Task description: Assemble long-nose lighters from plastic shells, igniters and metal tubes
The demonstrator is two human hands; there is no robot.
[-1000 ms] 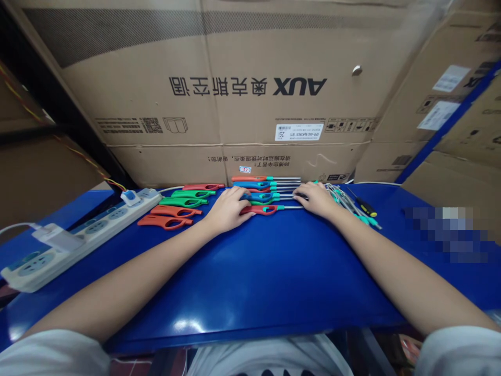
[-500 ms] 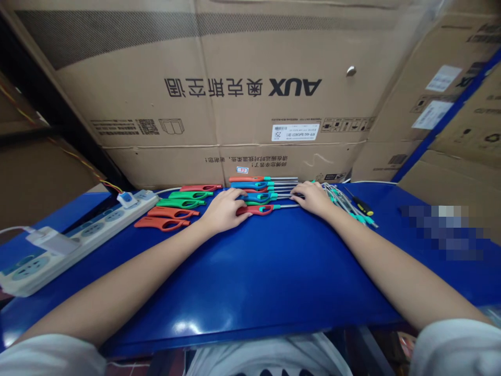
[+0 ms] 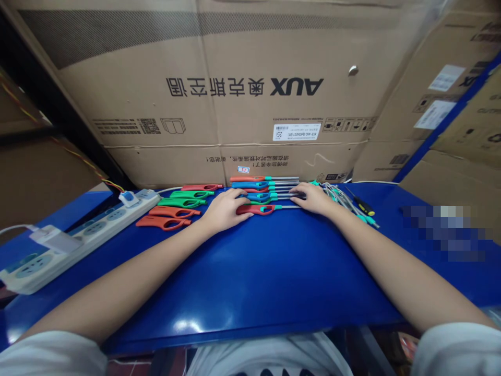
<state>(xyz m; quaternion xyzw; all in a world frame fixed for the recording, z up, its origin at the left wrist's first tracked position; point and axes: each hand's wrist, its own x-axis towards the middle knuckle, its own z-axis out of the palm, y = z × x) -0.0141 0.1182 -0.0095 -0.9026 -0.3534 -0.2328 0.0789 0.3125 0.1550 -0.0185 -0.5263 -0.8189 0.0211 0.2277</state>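
Note:
In the middle of the blue table, several long-nosed gas lighters lie in a row, with metal tubes pointing right. The nearest is a red lighter (image 3: 261, 209); behind it are a blue lighter (image 3: 261, 197) and, farther back, an orange lighter (image 3: 250, 178). My left hand (image 3: 224, 210) closes on the handle ends of the nearer lighters, thumb at the red one and fingers over those behind. My right hand (image 3: 314, 198) is closed around the tube tips, its fingers curled and thumb toward me. Its palm hides the ends of some tubes.
Red, green and orange lighter shells (image 3: 174, 212) lie at left, beside a white power strip (image 3: 97, 230) with plugs. At right are a bundle of lighter nozzle parts (image 3: 346, 201) and a yellow-black screwdriver (image 3: 364, 207). A cardboard sheet (image 3: 235, 47) stands behind.
The view has shifted very slightly. Both hands stay at the row of lighters, the right one tilting a little at the tube tips.

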